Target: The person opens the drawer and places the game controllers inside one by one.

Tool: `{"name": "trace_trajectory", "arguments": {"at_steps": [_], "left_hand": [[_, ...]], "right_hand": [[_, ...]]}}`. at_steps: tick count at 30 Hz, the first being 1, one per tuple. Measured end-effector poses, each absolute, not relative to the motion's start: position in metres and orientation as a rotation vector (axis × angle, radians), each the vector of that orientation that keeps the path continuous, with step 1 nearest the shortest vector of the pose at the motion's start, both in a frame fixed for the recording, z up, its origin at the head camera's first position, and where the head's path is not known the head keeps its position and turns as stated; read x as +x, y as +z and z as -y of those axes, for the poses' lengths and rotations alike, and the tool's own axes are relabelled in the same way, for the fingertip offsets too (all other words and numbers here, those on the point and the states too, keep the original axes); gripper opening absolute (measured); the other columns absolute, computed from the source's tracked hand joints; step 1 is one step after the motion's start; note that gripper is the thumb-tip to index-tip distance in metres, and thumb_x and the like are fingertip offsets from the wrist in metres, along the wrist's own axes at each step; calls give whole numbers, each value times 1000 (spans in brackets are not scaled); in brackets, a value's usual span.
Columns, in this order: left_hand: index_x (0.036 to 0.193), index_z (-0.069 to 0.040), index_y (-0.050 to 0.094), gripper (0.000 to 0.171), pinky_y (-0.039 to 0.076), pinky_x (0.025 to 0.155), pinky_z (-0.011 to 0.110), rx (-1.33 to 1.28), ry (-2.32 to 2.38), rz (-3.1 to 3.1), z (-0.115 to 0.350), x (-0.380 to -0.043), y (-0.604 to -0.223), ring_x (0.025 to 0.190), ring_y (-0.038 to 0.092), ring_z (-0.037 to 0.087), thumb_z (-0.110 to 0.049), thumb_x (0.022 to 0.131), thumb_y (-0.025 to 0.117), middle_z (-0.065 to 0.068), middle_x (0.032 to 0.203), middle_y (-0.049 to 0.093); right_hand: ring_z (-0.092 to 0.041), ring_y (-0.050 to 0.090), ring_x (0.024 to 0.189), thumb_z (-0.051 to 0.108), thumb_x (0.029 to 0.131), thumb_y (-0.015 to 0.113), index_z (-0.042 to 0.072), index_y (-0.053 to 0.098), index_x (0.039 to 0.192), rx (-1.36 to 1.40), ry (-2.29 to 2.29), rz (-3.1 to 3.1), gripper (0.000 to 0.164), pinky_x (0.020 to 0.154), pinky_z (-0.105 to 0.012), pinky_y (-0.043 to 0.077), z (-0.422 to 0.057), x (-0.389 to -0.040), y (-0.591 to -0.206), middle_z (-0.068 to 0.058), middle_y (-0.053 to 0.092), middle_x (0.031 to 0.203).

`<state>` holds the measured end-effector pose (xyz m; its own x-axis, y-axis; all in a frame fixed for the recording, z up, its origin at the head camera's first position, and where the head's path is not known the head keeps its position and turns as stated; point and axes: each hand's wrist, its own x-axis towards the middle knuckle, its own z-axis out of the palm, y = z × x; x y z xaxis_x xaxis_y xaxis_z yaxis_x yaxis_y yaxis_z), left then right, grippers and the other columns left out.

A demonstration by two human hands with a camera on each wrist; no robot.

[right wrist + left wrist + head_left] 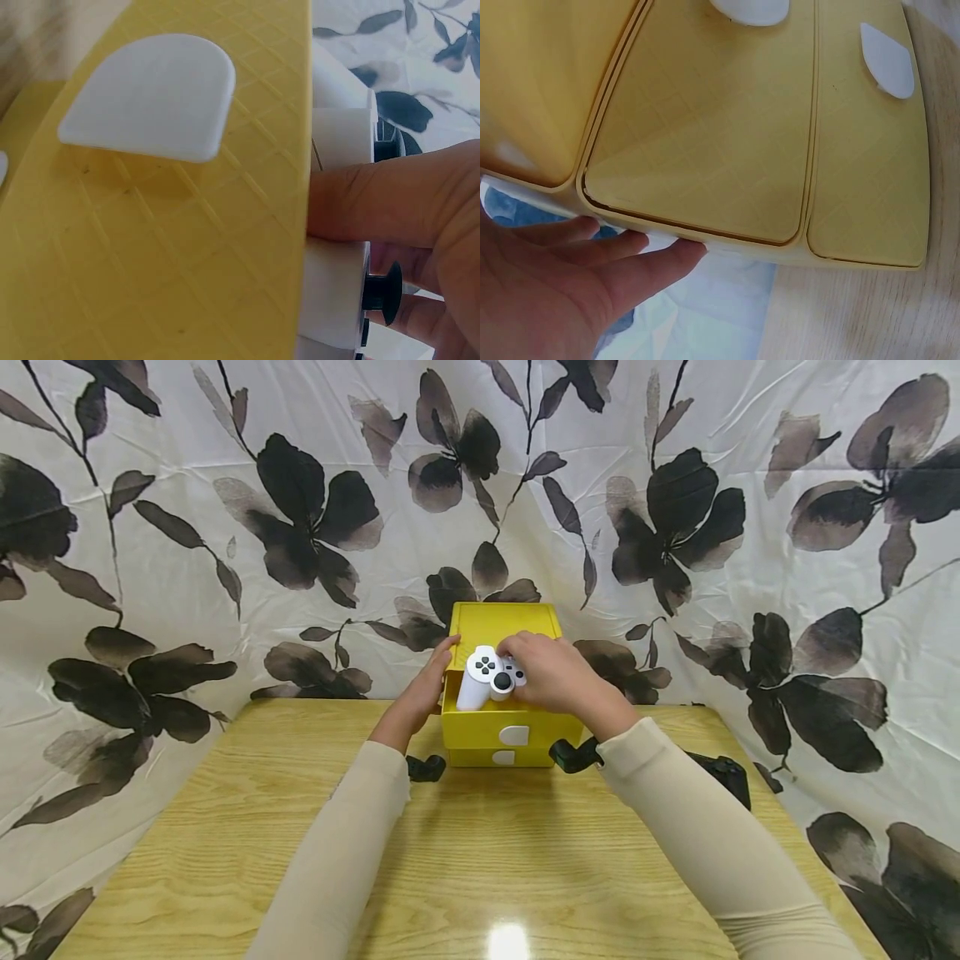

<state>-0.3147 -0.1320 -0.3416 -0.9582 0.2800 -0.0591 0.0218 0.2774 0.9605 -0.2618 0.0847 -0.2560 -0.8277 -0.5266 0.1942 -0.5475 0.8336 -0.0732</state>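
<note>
A yellow drawer unit [504, 614] with white handles stands at the back of the table, its upper drawer [480, 727] pulled out towards me. My right hand [551, 668] grips a white game controller [480, 670] by its right side, low over the open drawer. In the right wrist view, the thumb presses on the controller [330, 292] behind the drawer front [165, 240], and its black thumbsticks face away from the drawer front. My left hand [426, 689] rests along the unit's left side; its extended fingers [652, 274] touch the side wall in the left wrist view.
A black game controller [727, 777] lies on the wooden table [465, 860] at the right, partly behind my right sleeve. Black devices [573, 756] sit by both wrists. A floral cloth [300, 410] hangs close behind the drawer unit.
</note>
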Motion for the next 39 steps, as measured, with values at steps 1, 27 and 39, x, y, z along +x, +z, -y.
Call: {"name": "trace_trajectory", "arguments": {"at_steps": [1, 27, 39], "left_hand": [[152, -46, 10, 48, 36, 103, 67, 278, 1747, -2331, 132, -315, -342, 144, 21, 47, -50, 104, 12, 6, 163, 8], [152, -45, 12, 47, 34, 105, 67, 269, 1768, -2303, 131, -312, -339, 145, 19, 47, -49, 105, 15, 5, 164, 6], [149, -51, 12, 47, 34, 104, 68, 287, 1769, -2326, 133, -321, -349, 145, 19, 46, -55, 103, 14, 1, 164, 6]], "right_hand": [[-24, 58, 108, 29, 79, 80, 13, 58, 128, 842, 181, 2849, 56, 91, -46, 46, -85, -262, -257, -7, 61, 126], [-23, 59, 111, 29, 81, 77, 15, 62, 131, 836, 93, 2873, 54, 94, -47, 43, -82, -256, -254, -5, 64, 125], [-22, 60, 108, 29, 80, 78, 15, 62, 130, 846, 64, 2874, 54, 92, -45, 44, -82, -255, -251, -5, 65, 123]]}}
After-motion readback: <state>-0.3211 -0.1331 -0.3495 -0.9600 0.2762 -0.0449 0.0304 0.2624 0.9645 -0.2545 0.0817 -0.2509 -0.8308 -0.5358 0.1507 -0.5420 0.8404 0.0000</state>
